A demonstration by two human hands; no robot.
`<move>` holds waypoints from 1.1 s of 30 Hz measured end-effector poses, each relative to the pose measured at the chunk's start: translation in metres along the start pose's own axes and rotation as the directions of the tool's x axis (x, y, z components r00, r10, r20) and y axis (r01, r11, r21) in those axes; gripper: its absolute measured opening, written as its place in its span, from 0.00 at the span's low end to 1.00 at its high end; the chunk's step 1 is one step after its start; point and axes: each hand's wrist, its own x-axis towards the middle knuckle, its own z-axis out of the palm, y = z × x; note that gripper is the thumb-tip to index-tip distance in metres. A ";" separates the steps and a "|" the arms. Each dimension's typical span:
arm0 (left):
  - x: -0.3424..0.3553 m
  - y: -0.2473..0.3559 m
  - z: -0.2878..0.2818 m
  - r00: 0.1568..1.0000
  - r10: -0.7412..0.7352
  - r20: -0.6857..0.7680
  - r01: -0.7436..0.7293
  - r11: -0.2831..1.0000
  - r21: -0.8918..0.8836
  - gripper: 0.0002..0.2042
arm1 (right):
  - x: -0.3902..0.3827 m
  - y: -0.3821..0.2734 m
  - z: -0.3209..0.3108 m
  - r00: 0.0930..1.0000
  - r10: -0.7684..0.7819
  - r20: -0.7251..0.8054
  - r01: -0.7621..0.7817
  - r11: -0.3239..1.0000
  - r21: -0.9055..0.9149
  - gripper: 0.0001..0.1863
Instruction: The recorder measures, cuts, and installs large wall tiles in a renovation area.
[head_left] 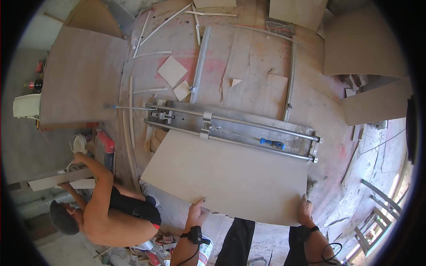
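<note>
A large beige tile (230, 177) lies in front of me, its far edge under the rails of a manual tile cutter (248, 124). My left hand (197, 213) grips the near edge, left of the middle, with its fingers partly hidden below. Around the right edge, close to the near corner, my right hand (305, 210) is closed. The cutter's carriage (205, 126) sits left of the middle on two metal rails, and a thin lever (133, 107) reaches out to the left. A blue-handled screwdriver (272, 143) rests on the cutter bed between the rails.
A co-worker (113, 217) crouches at left, holding a pale strip (57, 179). Large tiles stand at left (84, 75) and far right (364, 44). Square offcuts (172, 71) and narrow strips (166, 24) lie beyond the cutter. Behind the co-worker's arm is a red-and-black pipe (106, 146).
</note>
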 end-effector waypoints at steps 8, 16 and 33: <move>0.072 -0.045 -0.037 0.997 -0.072 0.007 0.072 0.989 -0.126 0.13 | 0.040 -0.035 0.001 0.939 0.340 -0.041 -0.215 0.677 0.704 0.36; 0.131 -0.092 -0.039 1.000 -0.006 -0.009 0.005 0.995 -0.097 0.18 | 0.095 -0.024 0.056 0.924 0.235 -0.301 0.086 0.639 0.764 0.24; 0.261 -0.088 -0.080 0.994 0.086 0.072 -0.081 0.994 -0.074 0.16 | 0.155 -0.055 0.089 0.873 0.312 -0.374 0.231 0.413 0.881 0.30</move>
